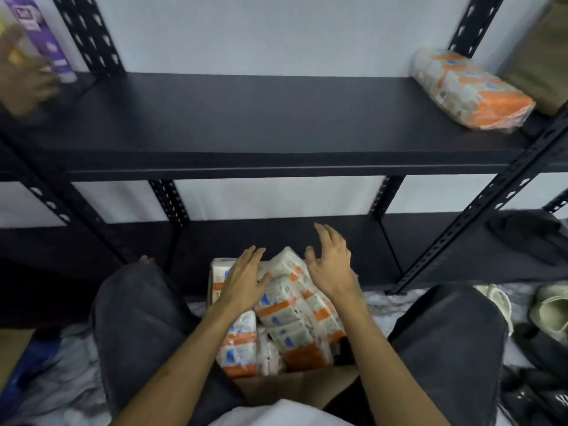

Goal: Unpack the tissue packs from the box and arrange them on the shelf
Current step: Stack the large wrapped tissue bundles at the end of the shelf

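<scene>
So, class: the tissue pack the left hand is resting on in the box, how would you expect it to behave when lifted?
Probably light and squashy: the tissue pack under the left hand looks like soft paper in thin film. The glossy wrap may be a little slippery. Its blocky shape, like the pack on the shelf, should lie flat rather than roll.

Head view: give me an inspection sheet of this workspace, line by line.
Surface: black metal shelf, mostly bare.
Job's things: one tissue pack lies at the shelf's right end; cardboard box between the knees holds many more packs.
Clutter: purple carton upper left; shoes and dark cloth at right.
Grippers: left hand rests flat on the packs; right hand open above them.
Cables: nothing seen.
Surroundings: pale wall, lower shelf.
</scene>
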`<action>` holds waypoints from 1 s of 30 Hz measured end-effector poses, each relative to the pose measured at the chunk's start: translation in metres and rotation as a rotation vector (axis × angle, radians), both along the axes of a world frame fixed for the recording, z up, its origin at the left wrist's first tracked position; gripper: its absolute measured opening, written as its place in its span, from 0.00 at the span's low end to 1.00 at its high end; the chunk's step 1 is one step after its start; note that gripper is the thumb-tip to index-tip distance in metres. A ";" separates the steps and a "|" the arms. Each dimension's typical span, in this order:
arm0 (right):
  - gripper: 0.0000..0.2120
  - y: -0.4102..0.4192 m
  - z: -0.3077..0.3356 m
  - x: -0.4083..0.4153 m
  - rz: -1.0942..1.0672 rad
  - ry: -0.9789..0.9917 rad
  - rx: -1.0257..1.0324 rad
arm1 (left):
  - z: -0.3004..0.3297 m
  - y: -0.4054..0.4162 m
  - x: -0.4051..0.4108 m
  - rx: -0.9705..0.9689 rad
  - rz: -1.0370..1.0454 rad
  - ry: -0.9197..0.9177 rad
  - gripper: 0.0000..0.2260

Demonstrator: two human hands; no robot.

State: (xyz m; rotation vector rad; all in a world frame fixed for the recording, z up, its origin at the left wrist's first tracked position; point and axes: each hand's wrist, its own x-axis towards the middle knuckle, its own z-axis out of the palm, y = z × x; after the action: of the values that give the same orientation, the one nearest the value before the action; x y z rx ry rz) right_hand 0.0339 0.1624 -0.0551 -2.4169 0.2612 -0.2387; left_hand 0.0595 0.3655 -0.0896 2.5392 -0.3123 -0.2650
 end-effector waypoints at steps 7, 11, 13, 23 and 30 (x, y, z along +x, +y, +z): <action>0.33 0.015 -0.092 -0.039 0.194 0.492 0.193 | -0.034 0.015 -0.008 -0.050 -0.010 0.358 0.24; 0.38 0.017 -0.094 -0.032 0.202 0.467 0.197 | -0.045 0.008 -0.010 -0.013 0.013 0.348 0.24; 0.38 0.015 -0.096 -0.033 0.240 0.457 0.181 | -0.047 0.006 -0.006 0.069 -0.009 0.346 0.27; 0.24 -0.019 -0.082 -0.045 0.176 0.403 0.699 | -0.026 -0.014 -0.002 -0.003 -0.145 0.276 0.12; 0.31 -0.024 -0.068 -0.056 0.251 0.439 0.830 | 0.012 -0.019 0.014 -0.185 -0.078 0.132 0.12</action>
State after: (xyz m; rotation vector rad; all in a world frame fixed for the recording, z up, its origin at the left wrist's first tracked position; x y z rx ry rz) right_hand -0.0217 0.1380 -0.1229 -1.6205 0.1933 0.4433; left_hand 0.0740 0.3462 -0.0779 2.3187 -0.3667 -0.4125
